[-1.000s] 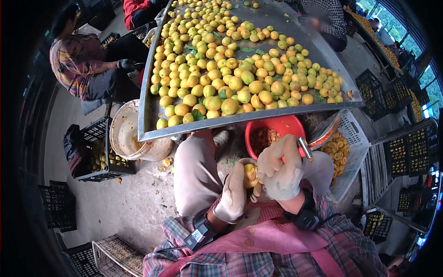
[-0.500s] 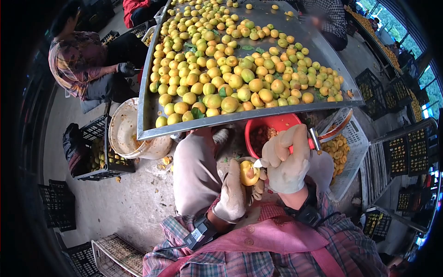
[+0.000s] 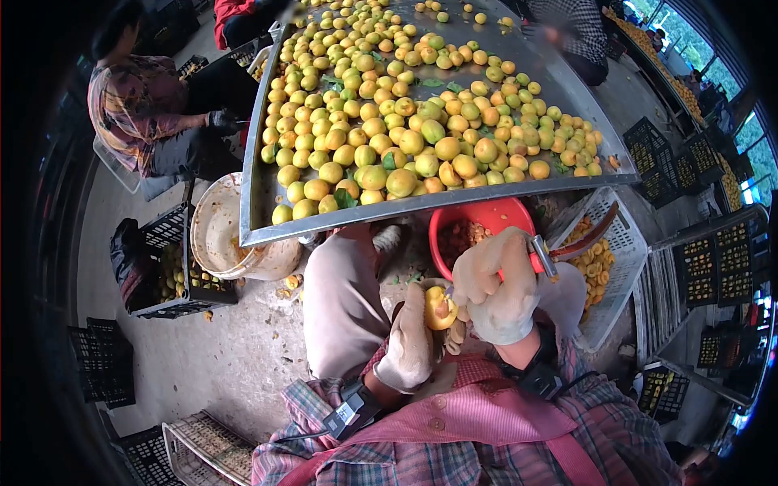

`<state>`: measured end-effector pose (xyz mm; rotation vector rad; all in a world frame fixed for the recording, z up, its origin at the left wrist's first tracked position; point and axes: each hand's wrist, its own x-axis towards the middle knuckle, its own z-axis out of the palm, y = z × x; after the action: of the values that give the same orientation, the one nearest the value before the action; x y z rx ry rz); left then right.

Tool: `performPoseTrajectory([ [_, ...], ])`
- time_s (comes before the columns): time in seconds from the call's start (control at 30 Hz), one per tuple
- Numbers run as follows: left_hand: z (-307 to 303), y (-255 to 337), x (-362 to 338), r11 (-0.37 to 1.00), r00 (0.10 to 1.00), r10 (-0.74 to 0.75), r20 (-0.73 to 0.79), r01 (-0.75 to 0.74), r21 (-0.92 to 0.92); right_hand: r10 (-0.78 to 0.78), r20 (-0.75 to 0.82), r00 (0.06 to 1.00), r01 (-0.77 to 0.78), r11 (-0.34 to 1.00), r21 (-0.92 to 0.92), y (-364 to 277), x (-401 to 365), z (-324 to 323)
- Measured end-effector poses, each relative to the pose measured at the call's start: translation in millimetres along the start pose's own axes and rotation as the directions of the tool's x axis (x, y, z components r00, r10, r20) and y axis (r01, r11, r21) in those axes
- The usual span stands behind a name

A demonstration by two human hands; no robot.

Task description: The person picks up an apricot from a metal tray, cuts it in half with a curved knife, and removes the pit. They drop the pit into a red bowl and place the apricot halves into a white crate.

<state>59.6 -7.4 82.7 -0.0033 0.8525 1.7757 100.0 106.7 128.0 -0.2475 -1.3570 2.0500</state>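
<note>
My left hand (image 3: 409,344), in a pale glove, is closed around a yellow apricot (image 3: 441,309) whose cut face shows a brownish centre. Gloved too, my right hand (image 3: 494,287) grips the red handle of a curved knife (image 3: 585,236). Its stained blade points away to the upper right. The fingertips of this hand are at the apricot's right side. Just beyond my hands, a red basin (image 3: 442,227) contains brownish pits. To the right, a white crate (image 3: 620,283) holds pitted apricot halves (image 3: 594,271).
A metal-rimmed table (image 3: 454,198) in front bears many whole apricots (image 3: 401,181) and some leaves. At left stand a stained white bucket (image 3: 217,212) and a black crate (image 3: 190,292). A seated person (image 3: 146,113) works at the left; another person (image 3: 571,32) is at the far right.
My right hand has shifted slightly left, bringing its fingers against the apricot. The knife blade has tilted more upright. My left hand keeps the apricot in nearly the same place.
</note>
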Motion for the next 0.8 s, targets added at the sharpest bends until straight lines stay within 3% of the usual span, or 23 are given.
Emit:
performPoseTrajectory([
  [0.1, -2, -1, -1, 0.987, 1.000, 0.010, -0.007, -0.009, 0.162, 0.110, 0.088, 0.990, -0.121, 0.984, 0.134, -4, -3, -3],
  [0.13, 0, 1, -2, 0.983, 1.000, -0.021, -0.020, 0.024, 0.181, 0.058, 0.175, 0.983, -0.065, 0.997, 0.034, -3, -1, -7],
  [0.17, 1, 4, -2, 0.978, 0.998, -0.044, -0.038, 0.051, 0.204, 0.043, 0.186, 0.982, -0.053, 0.997, 0.048, 0, -3, -8],
  [0.2, 5, 5, -2, 0.967, 0.988, 0.005, -0.153, 0.034, 0.254, 0.189, 0.097, 0.977, -0.208, 0.943, 0.259, 6, -9, -6],
  [0.23, -9, 5, -3, 0.973, 1.000, -0.011, -0.002, 0.011, 0.232, 0.353, 0.049, 0.934, -0.333, 0.819, 0.468, 9, -12, -4],
  [0.27, -11, 6, -5, 0.971, 1.000, -0.001, 0.031, -0.006, 0.237, 0.267, 0.075, 0.961, -0.277, 0.928, 0.248, 6, -9, -5],
  [0.3, -9, 6, -4, 0.970, 0.998, 0.012, 0.060, -0.026, 0.242, 0.224, 0.063, 0.973, -0.233, 0.939, 0.254, 6, -8, -3],
  [0.47, -8, 11, -5, 0.933, 0.991, 0.061, 0.116, -0.098, 0.346, 0.336, -0.009, 0.942, -0.328, 0.926, 0.189, 0, -2, 4],
  [0.6, -12, 3, -3, 0.923, 0.989, 0.073, 0.126, -0.115, 0.367, 0.340, -0.080, 0.937, -0.329, 0.936, 0.122, 3, -1, 7],
  [0.73, -18, -1, -3, 0.888, 0.985, 0.119, 0.126, -0.162, 0.430, 0.352, -0.065, 0.934, -0.335, 0.924, 0.185, 4, -3, 4],
  [0.8, -38, -30, 7, 0.866, 0.984, 0.139, 0.112, -0.176, 0.469, 0.383, 0.052, 0.922, -0.380, 0.923, -0.050, 7, -6, -6],
])
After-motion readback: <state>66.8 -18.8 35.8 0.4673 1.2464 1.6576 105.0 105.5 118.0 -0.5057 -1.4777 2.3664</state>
